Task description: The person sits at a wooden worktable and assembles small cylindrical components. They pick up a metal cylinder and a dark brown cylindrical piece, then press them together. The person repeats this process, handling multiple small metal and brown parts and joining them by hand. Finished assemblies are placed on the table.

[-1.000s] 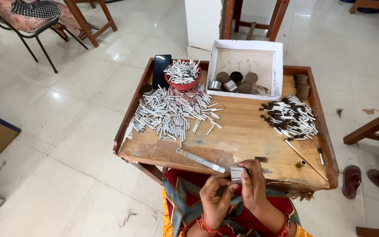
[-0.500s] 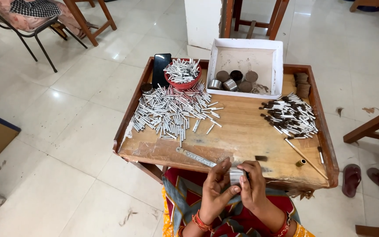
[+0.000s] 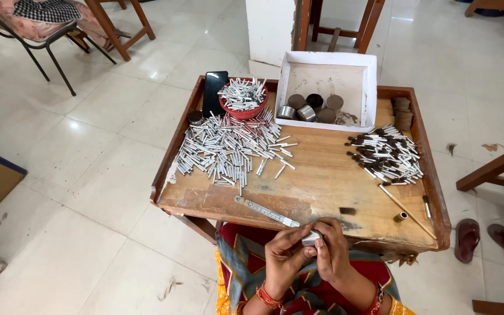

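Pinching a small metal piece [image 3: 311, 238] between both hands, left hand [image 3: 284, 256] and right hand [image 3: 332, 254] have their fingers closed on it at the bench [image 3: 322, 186] edge. Beyond lie loose tubes [image 3: 226, 149]; a red bowl [image 3: 241, 109] holds more tubes, a white box [image 3: 328, 64] holds rolls.

1. Your table [image 3: 322, 181] is bare brown wood.
2. The bowl [image 3: 242, 111] is red, its sticks [image 3: 228, 149] silver-white.
3. The box [image 3: 328, 87] is white, the phone [image 3: 214, 92] black.
4. Your bangles [image 3: 268, 296] are red-orange.
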